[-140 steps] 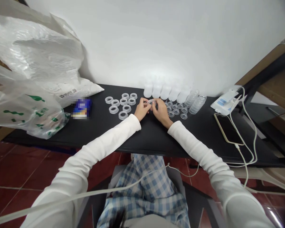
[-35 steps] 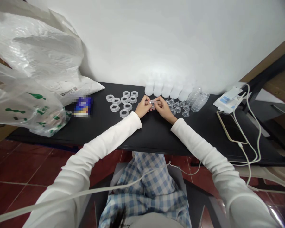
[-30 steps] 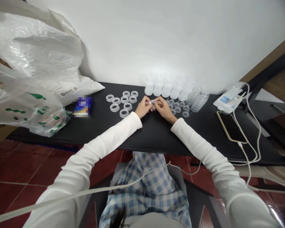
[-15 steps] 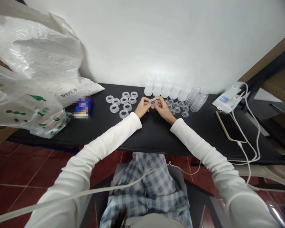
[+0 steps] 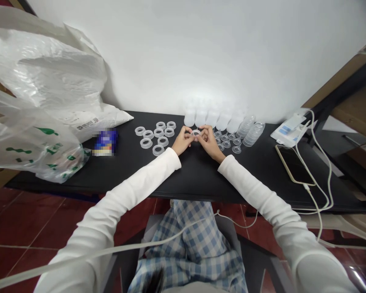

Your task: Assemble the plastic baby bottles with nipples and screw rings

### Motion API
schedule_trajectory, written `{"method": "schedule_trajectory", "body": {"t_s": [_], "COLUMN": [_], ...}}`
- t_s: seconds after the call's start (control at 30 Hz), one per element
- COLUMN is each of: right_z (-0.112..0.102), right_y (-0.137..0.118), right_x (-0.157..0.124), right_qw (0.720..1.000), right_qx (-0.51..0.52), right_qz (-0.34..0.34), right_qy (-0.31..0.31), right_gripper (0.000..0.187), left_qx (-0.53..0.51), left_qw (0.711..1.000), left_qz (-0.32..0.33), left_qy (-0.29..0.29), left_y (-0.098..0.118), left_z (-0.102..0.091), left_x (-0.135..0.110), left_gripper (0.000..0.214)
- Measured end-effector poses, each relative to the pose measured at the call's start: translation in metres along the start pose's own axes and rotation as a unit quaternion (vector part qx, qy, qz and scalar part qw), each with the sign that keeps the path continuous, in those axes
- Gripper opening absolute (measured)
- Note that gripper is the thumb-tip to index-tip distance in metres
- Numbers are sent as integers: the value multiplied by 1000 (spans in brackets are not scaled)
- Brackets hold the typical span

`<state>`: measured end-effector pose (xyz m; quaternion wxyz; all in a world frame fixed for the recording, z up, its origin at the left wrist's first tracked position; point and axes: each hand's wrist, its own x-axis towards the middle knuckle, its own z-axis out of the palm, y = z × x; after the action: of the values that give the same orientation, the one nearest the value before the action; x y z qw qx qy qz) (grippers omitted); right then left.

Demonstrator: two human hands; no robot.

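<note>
Clamped between the fingertips of both your hands is one clear ring [image 5: 196, 131], your left hand [image 5: 182, 139] on one side of it and your right hand [image 5: 210, 141] on the other, thumbs at its near edge. You have it over the black table [image 5: 195, 177], though whether it touches the surface you cannot tell from this view. To the left of your hands lie nine loose rings [image 5: 159, 136], spread flat in a group, some touching or nearly so. Just beside your right hand sit small clear domed pieces [image 5: 232, 136], and beyond those, two leaning stacks of clear covers [image 5: 254, 134]. Behind your fingers, a row of whitish bottles [image 5: 211, 118] stands along the wall [image 5: 171, 53]. Well apart on your right, a phone [image 5: 295, 166] lies with a cable plugged in, near a white box [image 5: 289, 131]. Far to your left are a blue packet [image 5: 105, 141] and plastic bags [image 5: 49, 61].
</note>
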<state>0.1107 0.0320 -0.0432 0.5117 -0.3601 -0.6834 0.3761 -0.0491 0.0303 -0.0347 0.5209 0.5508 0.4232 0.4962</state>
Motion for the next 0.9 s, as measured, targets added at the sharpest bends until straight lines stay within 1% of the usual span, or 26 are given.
{"method": "schedule_trajectory", "body": {"t_s": [0.07, 0.1, 0.2, 0.27, 0.37, 0.43, 0.53, 0.6, 0.63, 0.7, 0.8, 0.9], "right_z": [-1, -2, -2, -2, -1, -1, -1, 0, 0, 1, -2, -7], "right_y": [2, 2, 4, 4, 0, -3, -9, -12, -13, -15, -17, -16], "right_x": [0, 1, 3, 3, 1, -1, -4, -5, -6, -7, -7, -7], "right_qw": [1000, 1000, 999, 999, 997, 994, 982, 971, 966, 957, 947, 944], "right_qx": [14, 21, 7, -29, -72, -91, -132, -161, -172, -189, -214, -227], "right_qz": [6, 11, 23, 14, -12, -29, -58, -80, -90, -106, -118, -130], "right_qy": [3, -2, -22, -18, 19, 56, 123, 160, 173, 193, 206, 201], "right_gripper": [59, 60, 55, 53, 45, 40, 30, 26, 24, 22, 20, 19], "left_qx": [-10, -13, -16, -17, 3, 53, 151, 201, 222, 260, 292, 300], "left_qw": [1000, 1000, 998, 997, 995, 988, 961, 939, 931, 919, 909, 910], "left_qz": [13, 24, 60, 74, 89, 118, 166, 178, 179, 178, 179, 147], "left_qy": [5, 6, 4, 12, 44, 81, 162, 213, 229, 237, 236, 245], "left_y": [1, 0, -6, -12, -19, -21, -23, -24, -24, -23, -20, -17], "left_z": [-2, -3, -5, -5, -7, -9, -10, -7, -5, 2, 11, 12], "left_x": [1, 2, 6, 9, 14, 18, 26, 36, 42, 56, 75, 82], "left_gripper": [35, 37, 37, 35, 36, 38, 43, 49, 51, 57, 62, 59]}}
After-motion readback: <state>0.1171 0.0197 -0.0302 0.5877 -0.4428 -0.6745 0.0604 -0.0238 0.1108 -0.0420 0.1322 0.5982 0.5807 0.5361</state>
